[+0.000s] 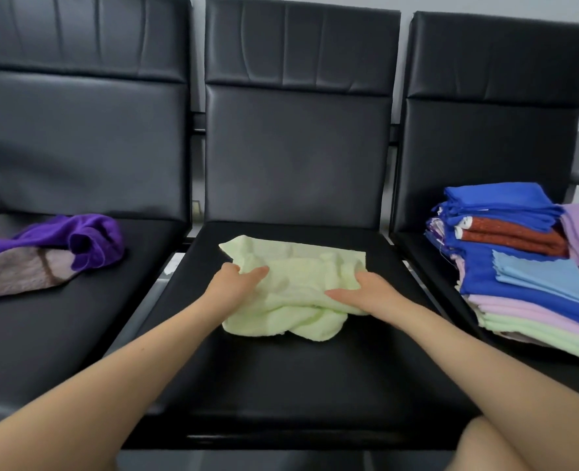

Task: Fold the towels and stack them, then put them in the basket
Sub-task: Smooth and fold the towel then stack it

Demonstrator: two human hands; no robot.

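A pale green towel (294, 283) lies crumpled on the middle black seat (281, 385). My left hand (233, 283) grips its left side, thumb on top and fingers tucked into the cloth. My right hand (366, 290) grips the right side the same way, thumb pointing left. On the left seat a purple towel (87, 239) lies bunched on a grey-brown towel (19, 270). On the right seat stands a stack of folded towels (526, 266), blue, orange, light blue, lilac and green. No basket is in view.
Three black padded chairs stand in a row with tall backs (298, 130). Narrow gaps (175, 263) separate the seats. My knee (519, 447) shows at the bottom right.
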